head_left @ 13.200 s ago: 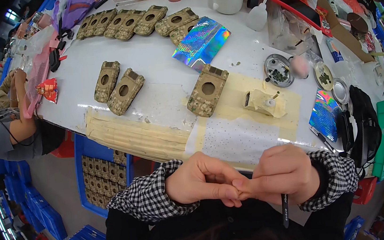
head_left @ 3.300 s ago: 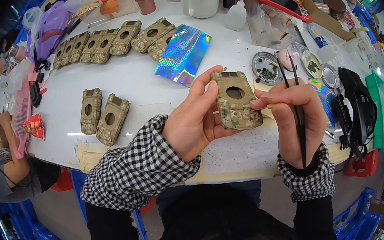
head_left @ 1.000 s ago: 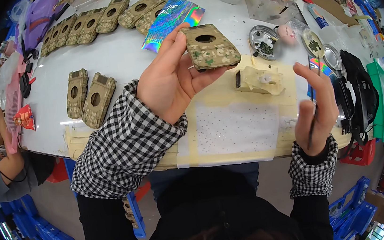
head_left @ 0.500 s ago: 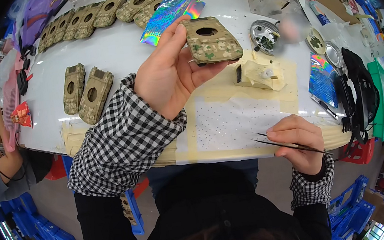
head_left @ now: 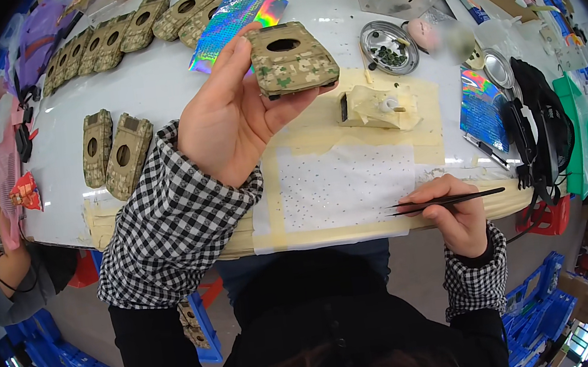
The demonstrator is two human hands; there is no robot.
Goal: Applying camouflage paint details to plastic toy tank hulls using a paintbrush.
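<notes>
My left hand (head_left: 218,123) is raised over the table, its fingers wrapped round a camouflage-painted model tank hull (head_left: 295,66) with a round hole in its top. The hull is tilted, with its near edge toward me. Black tweezers (head_left: 473,196) lie nearly level in my right hand (head_left: 457,214), pinched between thumb and fingers. Their tips are over the right side of a white sheet (head_left: 354,205) dotted with many tiny dark specks. Whether the tips hold a speck is too small to tell.
Two more tank hulls (head_left: 124,159) lie left of my left forearm, and several stand in a row (head_left: 107,41) behind. A taped block (head_left: 380,110) sits beyond the sheet. Farther right are a round metal dish (head_left: 389,48) of small dark parts, shiny foil packs (head_left: 481,108) and a black bag (head_left: 545,111).
The tweezers have turned from a slant to nearly level, and their tips look closer together. My left hand still holds the hull. The whole scene has shifted slightly left in view.
</notes>
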